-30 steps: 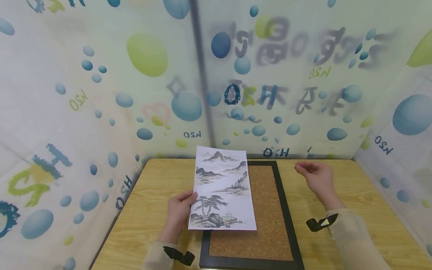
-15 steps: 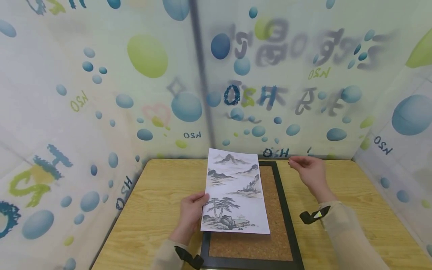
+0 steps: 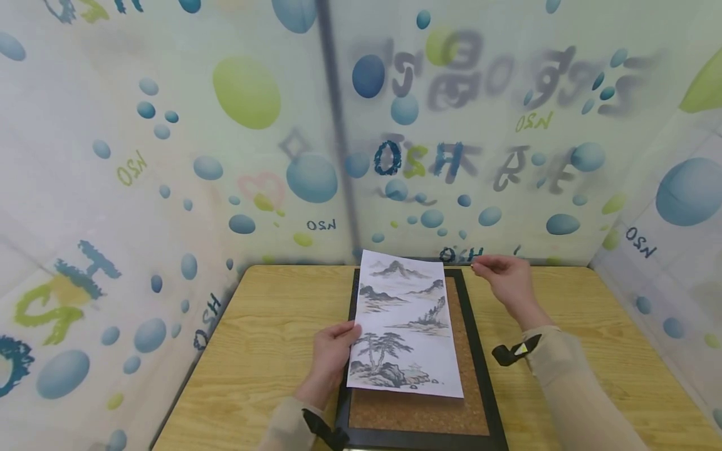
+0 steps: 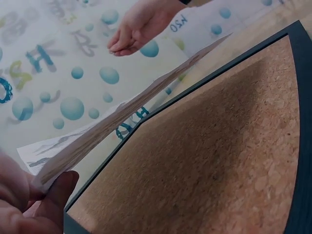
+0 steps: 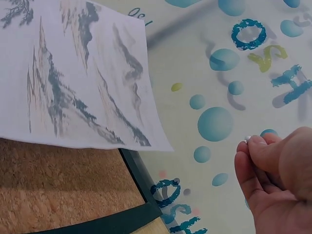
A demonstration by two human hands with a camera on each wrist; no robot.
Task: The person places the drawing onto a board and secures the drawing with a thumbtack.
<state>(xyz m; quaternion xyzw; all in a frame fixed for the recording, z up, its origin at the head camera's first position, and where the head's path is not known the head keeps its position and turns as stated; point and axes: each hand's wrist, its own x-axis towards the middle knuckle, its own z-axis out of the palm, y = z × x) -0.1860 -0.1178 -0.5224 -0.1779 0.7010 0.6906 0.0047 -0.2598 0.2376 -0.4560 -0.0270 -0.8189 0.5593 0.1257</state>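
A sheet of paper (image 3: 403,326) printed with an ink landscape hangs tilted over a black frame (image 3: 472,351) with a cork backing (image 3: 417,413). My left hand (image 3: 348,331) pinches the sheet's left edge, thumb on top. The left wrist view shows those fingers (image 4: 53,195) under the lifted paper (image 4: 122,122), above the cork (image 4: 204,156). My right hand (image 3: 491,270) hovers just right of the sheet's far right corner with fingers loosely bent, holding nothing. From the right wrist view, that hand (image 5: 273,175) is apart from the paper (image 5: 68,83) and the frame's corner (image 5: 141,195).
The frame lies on a wooden table (image 3: 265,338) boxed in by printed plastic walls (image 3: 169,188) at the back and both sides. Bare wood shows left and right of the frame.
My left hand has carried the paper rightward, so it now hangs over the frame. The right hand has drifted left toward the sheet's far corner.
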